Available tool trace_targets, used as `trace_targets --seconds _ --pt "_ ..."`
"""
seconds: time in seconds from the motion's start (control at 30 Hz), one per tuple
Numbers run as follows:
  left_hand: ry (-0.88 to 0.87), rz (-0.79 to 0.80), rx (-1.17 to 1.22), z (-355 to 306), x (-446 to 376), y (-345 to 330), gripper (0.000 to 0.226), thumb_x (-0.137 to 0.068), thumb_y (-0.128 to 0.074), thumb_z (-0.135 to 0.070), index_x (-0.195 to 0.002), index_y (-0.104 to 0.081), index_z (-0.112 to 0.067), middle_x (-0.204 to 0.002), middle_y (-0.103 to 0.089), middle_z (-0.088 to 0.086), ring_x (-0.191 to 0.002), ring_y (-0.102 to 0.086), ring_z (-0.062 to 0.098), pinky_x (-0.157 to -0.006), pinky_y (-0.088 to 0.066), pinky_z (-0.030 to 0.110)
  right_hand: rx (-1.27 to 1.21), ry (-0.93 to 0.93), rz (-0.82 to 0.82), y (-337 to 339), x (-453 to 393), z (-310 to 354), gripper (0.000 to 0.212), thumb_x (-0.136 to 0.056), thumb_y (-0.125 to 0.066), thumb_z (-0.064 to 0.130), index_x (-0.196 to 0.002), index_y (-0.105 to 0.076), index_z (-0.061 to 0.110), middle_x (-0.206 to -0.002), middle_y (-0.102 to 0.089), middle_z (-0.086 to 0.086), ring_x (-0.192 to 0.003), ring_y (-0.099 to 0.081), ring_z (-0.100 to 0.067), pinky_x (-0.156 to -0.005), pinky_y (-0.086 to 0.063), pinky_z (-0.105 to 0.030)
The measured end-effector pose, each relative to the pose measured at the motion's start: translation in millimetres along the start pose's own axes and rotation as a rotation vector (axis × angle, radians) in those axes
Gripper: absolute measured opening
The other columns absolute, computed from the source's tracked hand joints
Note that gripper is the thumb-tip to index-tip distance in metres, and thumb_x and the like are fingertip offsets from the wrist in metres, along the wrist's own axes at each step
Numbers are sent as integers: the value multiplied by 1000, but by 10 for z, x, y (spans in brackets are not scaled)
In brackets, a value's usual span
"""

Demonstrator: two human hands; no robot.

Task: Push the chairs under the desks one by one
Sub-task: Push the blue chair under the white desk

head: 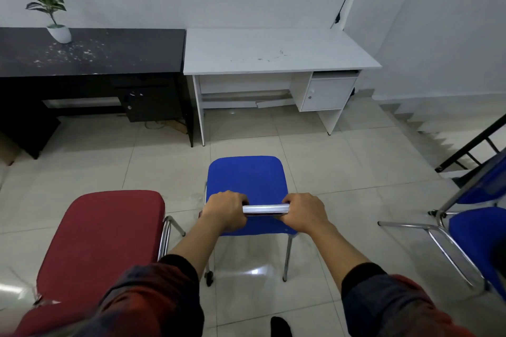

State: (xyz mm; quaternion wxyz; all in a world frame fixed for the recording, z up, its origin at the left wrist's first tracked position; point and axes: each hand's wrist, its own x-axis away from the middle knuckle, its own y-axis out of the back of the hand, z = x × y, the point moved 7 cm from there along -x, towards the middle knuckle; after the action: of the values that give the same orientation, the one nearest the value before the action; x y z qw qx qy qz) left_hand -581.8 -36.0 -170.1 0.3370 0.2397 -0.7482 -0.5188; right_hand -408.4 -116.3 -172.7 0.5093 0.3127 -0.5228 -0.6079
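left hand [226,209]: clenched over the left end of the chrome back rail [265,210], knuckles up, thumb hidden under the bar.
right hand [304,210]: wrapped round the right end of the same rail, so the push goes through both ends evenly and the chair should not swing.
blue chair [247,182]: stands on the tiled floor [342,161] directly in front of the person, seat pointing at the white desk [273,49], well apart from it; all of its seat is in the open.
white desk: knee space sits left of its small cupboard [327,93]; the chair lines up roughly with that gap, which is probably why it is aimed this way.
red chair [104,238]: just beside the blue one on the left, nearer the black desk [90,49], not pushed in.
other blue chairs [482,227]: at the right edge, cut off by the frame; they look tipped or stacked, hard to tell which.
potted plant [52,5]: on the black desk's far left, clear of any chair's path.
step in hand: judged to be the first push, none tucked under yet.
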Motion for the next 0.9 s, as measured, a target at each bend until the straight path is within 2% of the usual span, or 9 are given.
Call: trace_targets --seconds 0.13,0.27,0.37,0.43,0.5,0.63,0.77,0.9 --pt "-24 -41 9 16 -76 64 30 -85 -54 -29 -112 -66 -33 -95 -69 -10 -77 -62 13 -69 -54 28 -7 0 -17 80 -76 -17 40 -77 -71 60 -98 -71 26 -87 -71 7 -74 -63 -14 -66 -55 -29" --pt "-69 -138 -52 42 -13 41 30 -89 -54 -26 -114 -68 -33 -97 -71 -9 -76 -62 14 -60 -40 24 32 65 22 73 -132 24 38 -80 -68 60 -93 -74 24 -79 -70 6 -68 -61 -15 -59 -51 -26" --pt "-55 -185 -41 25 -73 101 32 -88 -54 -20 -115 -66 -31 -101 -71 -7 -81 -64 18 -61 -41 26 119 114 51 183 -283 24 36 -83 -64 54 -88 -74 19 -71 -65 5 -64 -57 -17 -53 -42 -23" --pt "-32 -182 -26 -20 -144 111 31 -88 -54 -19 -114 -66 -30 -101 -71 -6 -82 -64 19 -63 -49 29 153 119 75 224 -369 -44 33 -82 -63 50 -89 -76 20 -74 -69 3 -67 -61 -19 -59 -48 -26" --pt "-18 -178 -13 -124 -198 73 30 -89 -54 -19 -115 -66 -29 -99 -70 -5 -81 -64 20 -65 -50 30 146 114 100 215 -428 -158 31 -82 -65 49 -94 -77 22 -81 -72 3 -71 -63 -19 -63 -53 -29" --pt "25 -195 -6 -238 -393 103 31 -89 -52 -18 -114 -67 -29 -97 -71 -4 -75 -58 18 -62 -45 28 48 89 73 272 -601 -372 30 -81 -69 47 -105 -72 28 -97 -72 7 -79 -62 -15 -64 -46 -25" --pt "8 -120 -25 -324 -621 110 29 -88 -54 -20 -111 -69 -28 -93 -71 -4 -77 -63 19 -67 -54 31 20 111 38 338 -710 -534 33 -82 -70 49 -109 -70 30 -101 -72 9 -79 -58 -12 -60 -39 -19" --pt "-69 -93 -65 -597 -860 223 20 -89 -56 -23 -104 -70 -25 -90 -71 -3 -77 -64 19 -67 -54 32 -47 77 52 415 -787 -874 40 -83 -72 54 -114 -72 29 -101 -73 10 -82 -63 -11 -63 -46 -18"
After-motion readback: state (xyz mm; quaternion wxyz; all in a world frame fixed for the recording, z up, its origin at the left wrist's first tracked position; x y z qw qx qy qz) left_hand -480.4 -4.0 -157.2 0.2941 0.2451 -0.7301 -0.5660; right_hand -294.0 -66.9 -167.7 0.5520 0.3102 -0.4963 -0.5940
